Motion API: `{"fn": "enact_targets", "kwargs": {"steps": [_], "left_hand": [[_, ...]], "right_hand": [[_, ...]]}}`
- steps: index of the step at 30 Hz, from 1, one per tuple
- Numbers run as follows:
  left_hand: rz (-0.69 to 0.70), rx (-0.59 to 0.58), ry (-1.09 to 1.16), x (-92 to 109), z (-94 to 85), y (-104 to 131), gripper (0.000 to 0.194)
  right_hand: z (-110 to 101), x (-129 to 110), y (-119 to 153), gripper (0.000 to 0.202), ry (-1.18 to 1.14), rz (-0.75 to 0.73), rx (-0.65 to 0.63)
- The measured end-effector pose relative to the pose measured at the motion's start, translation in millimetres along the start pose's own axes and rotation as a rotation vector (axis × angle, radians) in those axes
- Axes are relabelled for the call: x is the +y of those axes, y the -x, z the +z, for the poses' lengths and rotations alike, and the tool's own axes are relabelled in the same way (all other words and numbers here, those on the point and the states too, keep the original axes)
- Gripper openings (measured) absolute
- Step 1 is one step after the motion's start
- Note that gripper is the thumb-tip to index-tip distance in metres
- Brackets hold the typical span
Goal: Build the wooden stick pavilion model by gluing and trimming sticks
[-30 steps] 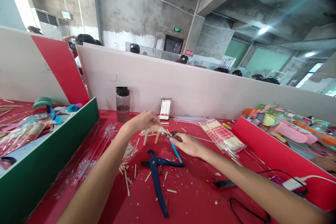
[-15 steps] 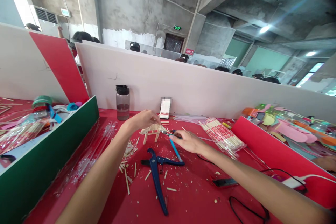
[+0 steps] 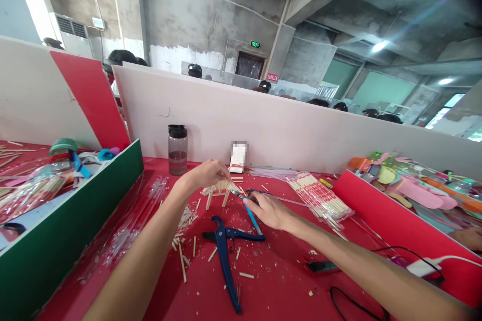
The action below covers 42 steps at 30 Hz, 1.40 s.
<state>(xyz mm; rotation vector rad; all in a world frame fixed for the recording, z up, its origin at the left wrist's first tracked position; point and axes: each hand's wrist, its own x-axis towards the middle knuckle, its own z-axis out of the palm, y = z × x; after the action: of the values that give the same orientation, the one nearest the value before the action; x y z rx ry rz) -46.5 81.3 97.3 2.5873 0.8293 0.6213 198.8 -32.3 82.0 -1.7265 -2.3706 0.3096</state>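
Note:
My left hand (image 3: pixel 211 173) is closed in a pinch at the top of a small model of pale wooden sticks (image 3: pixel 218 191). What sits between its fingertips is too small to make out. The model stands on stick legs. My right hand (image 3: pixel 269 208) is wrapped round a slim tool (image 3: pixel 241 195) with a teal body and a metal tip, which points at the model's right side close to my left fingertips. A light-blue rod (image 3: pixel 253 219) slants down below my right hand. In front of the model lies a blue cutter (image 3: pixel 225 256) with its handles spread.
Cut stick pieces (image 3: pixel 182 261) and chips litter the red table. Packed sticks (image 3: pixel 320 195) lie right, clear plastic wrapping (image 3: pixel 128 230) left. A bottle (image 3: pixel 177 150) stands at the back. Green (image 3: pixel 75 230) and red (image 3: pixel 406 230) dividers flank the space; a black cable (image 3: pixel 354 303) lies front right.
The view has shifted slightly. My left hand stays at the model, and my right hand still holds the tool with its tip there, tilted a little differently.

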Motion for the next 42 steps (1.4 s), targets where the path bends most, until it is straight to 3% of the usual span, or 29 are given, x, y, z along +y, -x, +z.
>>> {"fn": "enact_targets", "kwargs": {"steps": [12,16,24,33,42], "left_hand": [[0.035,-0.004,0.009,-2.9,0.0,0.8,0.033],[0.039,-0.001,0.006,-1.9,-0.2,1.3,0.034],[0.041,-0.009,0.015,-1.3,-0.7,1.6,0.032],[0.039,0.003,0.012,-2.3,0.0,1.4,0.032],[0.037,0.005,0.015,-2.2,-0.1,1.1,0.031]], "right_hand": [[-2.6,4.4,-0.2,0.052,0.162,-0.057,-0.018],[-6.9,6.3,1.7,0.05,0.074,-0.098,-0.046],[-2.2,16.7,2.1,0.042,-0.189,-0.02,-0.119],[-12.7,-4.9,1.8,0.036,-0.137,0.018,-0.028],[-13.0,0.7,4.2,0.033,-0.153,0.025,-0.061]]}}
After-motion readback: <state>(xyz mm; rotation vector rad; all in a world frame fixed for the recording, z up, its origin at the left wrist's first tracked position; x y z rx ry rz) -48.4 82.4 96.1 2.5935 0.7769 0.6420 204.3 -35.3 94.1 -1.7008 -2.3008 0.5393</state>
